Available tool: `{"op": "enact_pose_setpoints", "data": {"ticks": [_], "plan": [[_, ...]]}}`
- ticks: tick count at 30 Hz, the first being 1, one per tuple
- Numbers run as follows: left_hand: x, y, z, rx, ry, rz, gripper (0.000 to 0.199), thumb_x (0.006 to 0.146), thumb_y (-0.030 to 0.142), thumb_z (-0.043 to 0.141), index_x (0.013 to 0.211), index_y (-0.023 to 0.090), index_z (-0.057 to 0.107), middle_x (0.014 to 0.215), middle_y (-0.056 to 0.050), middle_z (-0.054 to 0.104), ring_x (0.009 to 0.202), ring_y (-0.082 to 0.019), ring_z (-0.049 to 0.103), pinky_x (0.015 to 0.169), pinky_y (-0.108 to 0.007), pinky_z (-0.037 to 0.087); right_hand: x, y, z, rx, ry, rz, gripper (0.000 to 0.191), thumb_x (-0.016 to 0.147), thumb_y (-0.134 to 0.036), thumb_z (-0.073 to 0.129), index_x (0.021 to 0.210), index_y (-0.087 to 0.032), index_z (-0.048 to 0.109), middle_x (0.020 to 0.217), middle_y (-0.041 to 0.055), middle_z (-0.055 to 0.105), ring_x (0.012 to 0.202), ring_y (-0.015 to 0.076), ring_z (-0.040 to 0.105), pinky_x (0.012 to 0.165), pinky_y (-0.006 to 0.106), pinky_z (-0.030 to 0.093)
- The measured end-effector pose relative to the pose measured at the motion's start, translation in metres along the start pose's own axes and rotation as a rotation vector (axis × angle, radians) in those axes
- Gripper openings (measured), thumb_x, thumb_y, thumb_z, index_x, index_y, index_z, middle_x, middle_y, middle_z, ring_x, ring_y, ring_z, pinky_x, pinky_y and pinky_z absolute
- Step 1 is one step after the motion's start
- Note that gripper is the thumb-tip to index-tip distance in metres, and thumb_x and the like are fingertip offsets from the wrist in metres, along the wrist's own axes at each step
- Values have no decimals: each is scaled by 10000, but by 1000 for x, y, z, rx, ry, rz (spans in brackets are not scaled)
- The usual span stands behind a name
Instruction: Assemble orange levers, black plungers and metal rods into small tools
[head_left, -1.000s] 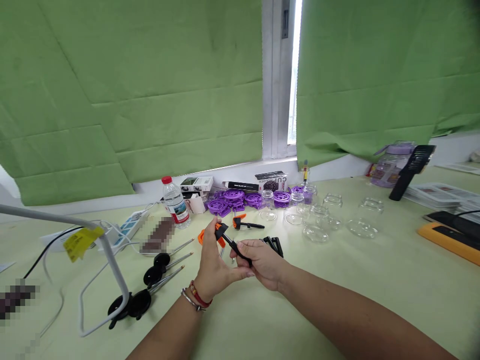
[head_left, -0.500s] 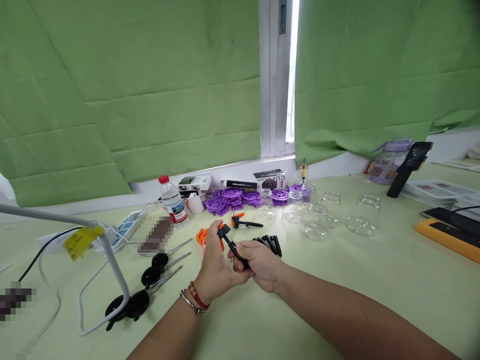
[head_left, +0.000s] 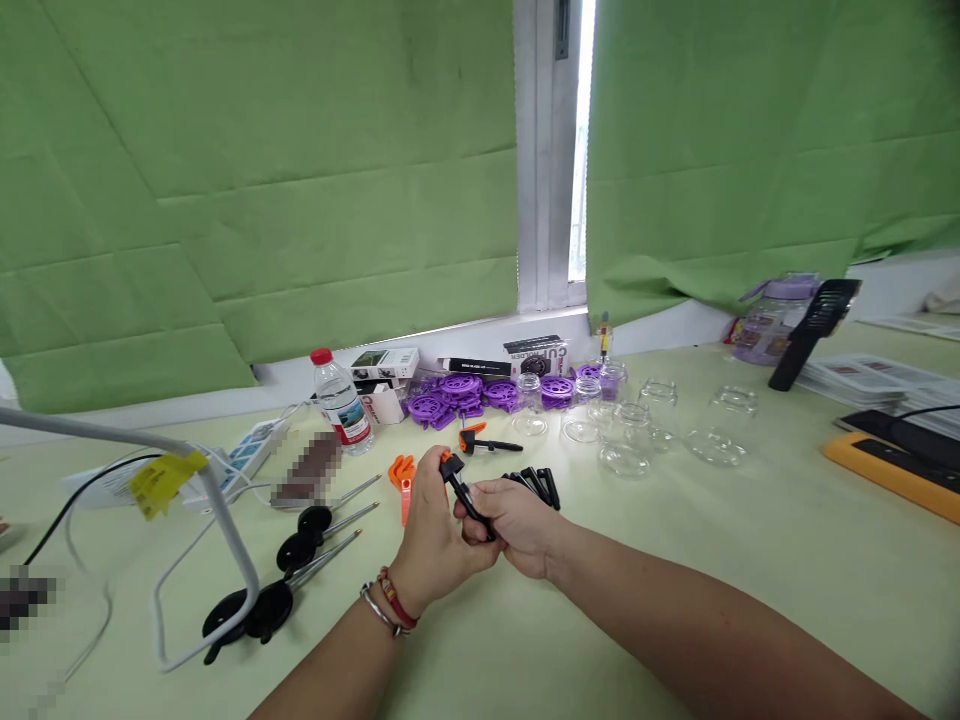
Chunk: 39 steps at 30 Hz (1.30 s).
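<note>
Both my hands grip one black rod-like piece (head_left: 466, 500) with a wider black head and a bit of orange at its upper end. My left hand (head_left: 435, 530) holds the head end between thumb and fingers. Around the lower part are the closed fingers of my right hand (head_left: 517, 520). Just beyond lies a similar black and orange piece (head_left: 487, 443) on the table. Several black pieces (head_left: 538, 486) lie beside my right hand, and orange parts (head_left: 403, 480) are behind my left hand.
Several clear glass jars (head_left: 625, 445) stand right of centre, near purple plastic parts (head_left: 457, 392). A water bottle (head_left: 345, 405) is at the back left. Black-handled metal tools (head_left: 271, 608) lie at left behind a grey bent frame (head_left: 232, 530). An orange and black object (head_left: 892, 475) is at right.
The view has shifted slightly, so the table objects appear a little further left. My hands keep their hold on the black piece, and more of the orange parts shows beside my left hand.
</note>
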<state>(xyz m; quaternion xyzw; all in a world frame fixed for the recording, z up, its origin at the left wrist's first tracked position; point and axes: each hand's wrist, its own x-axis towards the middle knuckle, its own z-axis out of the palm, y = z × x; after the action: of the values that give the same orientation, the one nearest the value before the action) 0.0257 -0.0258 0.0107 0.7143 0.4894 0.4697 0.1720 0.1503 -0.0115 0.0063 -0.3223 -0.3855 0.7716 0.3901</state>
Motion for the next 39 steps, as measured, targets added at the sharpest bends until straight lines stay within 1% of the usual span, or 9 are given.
{"op": "enact_pose_setpoints", "data": {"ticks": [3, 8, 16, 19, 26, 31, 33, 36, 39], "plan": [[-1, -2, 0, 147, -72, 80, 864, 502, 257, 693, 1262, 191, 288, 1100, -84, 450, 890, -220, 531, 790, -396, 471, 0, -1, 0, 3, -4, 7, 279, 742, -390, 630, 677, -131, 549, 449, -32, 470, 461, 91, 415, 531, 238, 288], [-1, -5, 0, 198, -36, 137, 832, 478, 240, 687, 1219, 174, 315, 1035, -73, 473, 911, -238, 525, 784, -396, 471, 0, -3, -1, -24, -24, 61, 274, 785, -380, 593, 683, -127, 564, 446, -15, 495, 450, 94, 436, 522, 237, 302], [6, -12, -4, 170, -112, 84, 818, 495, 291, 706, 1203, 195, 309, 1059, -80, 485, 941, -241, 538, 805, -396, 475, 4, -8, -5, -131, -90, 41, 415, 776, -515, 580, 763, -103, 621, 545, 18, 559, 519, 108, 490, 515, 233, 306], [7, -15, -4, 189, -131, 82, 837, 481, 319, 714, 1209, 185, 323, 1059, -89, 500, 958, -258, 540, 828, -408, 467, 3, -10, -5, -217, -102, 20, 306, 752, -409, 635, 760, -103, 624, 551, 7, 553, 514, 97, 473, 509, 227, 296], [6, -14, -2, 229, -167, 98, 771, 485, 310, 695, 1168, 178, 362, 1019, -80, 504, 919, -246, 534, 801, -398, 469, 1, -12, 1, -387, 10, 54, 175, 820, -213, 488, 721, -110, 590, 544, 10, 554, 493, 92, 468, 496, 227, 311], [3, -13, 3, 272, -155, 78, 705, 511, 304, 677, 1134, 179, 371, 992, -82, 489, 927, -263, 516, 796, -419, 454, 1, -8, 0, -396, 54, 34, 219, 834, -202, 455, 656, -125, 558, 529, 4, 538, 498, 96, 478, 508, 230, 346], [1, -14, 4, 257, -165, 49, 777, 497, 368, 719, 1157, 183, 354, 1018, -86, 476, 952, -271, 505, 809, -431, 449, 1, -7, -1, -396, 55, 47, 242, 834, -206, 449, 622, -133, 542, 516, 1, 529, 472, 94, 463, 478, 227, 327], [-1, -15, 4, 229, -194, 9, 963, 409, 508, 776, 1193, 186, 317, 1076, -97, 454, 993, -286, 488, 808, -435, 452, 0, -9, -2, -398, 30, 65, 253, 824, -203, 451, 593, -140, 533, 491, -3, 516, 433, 94, 441, 438, 228, 295], [-2, -13, 3, 230, -182, -4, 946, 422, 514, 771, 1183, 180, 320, 1065, -93, 452, 975, -271, 493, 784, -414, 459, -1, -12, -3, -384, 10, 69, 239, 816, -211, 472, 603, -134, 549, 485, 2, 523, 443, 98, 455, 451, 229, 312]]}}
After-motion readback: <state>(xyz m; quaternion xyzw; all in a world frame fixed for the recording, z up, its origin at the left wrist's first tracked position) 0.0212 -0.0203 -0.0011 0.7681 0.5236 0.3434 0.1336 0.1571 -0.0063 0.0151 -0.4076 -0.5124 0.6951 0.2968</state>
